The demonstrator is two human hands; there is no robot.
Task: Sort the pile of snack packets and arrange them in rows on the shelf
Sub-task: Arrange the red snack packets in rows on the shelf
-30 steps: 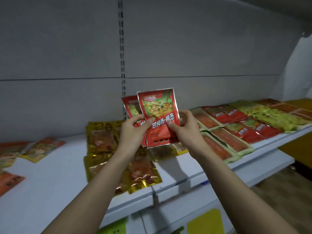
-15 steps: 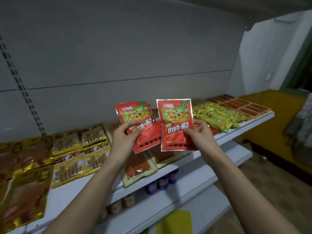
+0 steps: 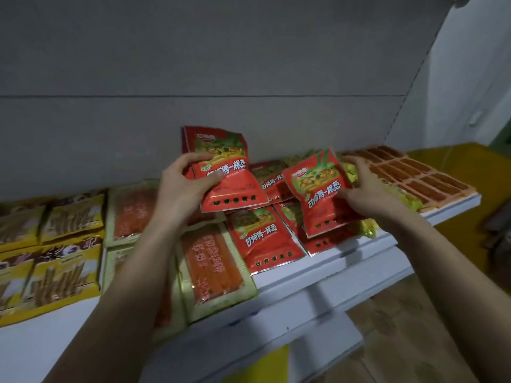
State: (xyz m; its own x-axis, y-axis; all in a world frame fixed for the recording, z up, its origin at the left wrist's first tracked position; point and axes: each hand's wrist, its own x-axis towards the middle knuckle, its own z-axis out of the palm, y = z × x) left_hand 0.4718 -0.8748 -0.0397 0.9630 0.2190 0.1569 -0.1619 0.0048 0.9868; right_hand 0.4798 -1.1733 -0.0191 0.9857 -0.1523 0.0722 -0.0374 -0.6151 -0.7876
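Observation:
My left hand [image 3: 182,186] grips a red snack packet [image 3: 229,178] by its left edge, held tilted above the shelf; a second packet may sit behind it. My right hand [image 3: 365,189] pinches another red packet [image 3: 320,192] of the same kind, low over the red packets lying on the white shelf [image 3: 318,272]. Two matching red packets lie flat below, one at the front [image 3: 262,239] and one partly covered behind [image 3: 271,178].
Left of the red packets lie green-edged orange packets [image 3: 213,269] and yellow stick-snack packets [image 3: 63,269]. Right of them are yellow-green packets [image 3: 367,228] and rows of orange-brown packets [image 3: 414,178]. Grey back panels rise behind. A lower shelf and a brown floor show below.
The view has swung right and closer to the shelf. Both hands have moved apart and lowered, the right packet now sitting just over the red packets on the shelf.

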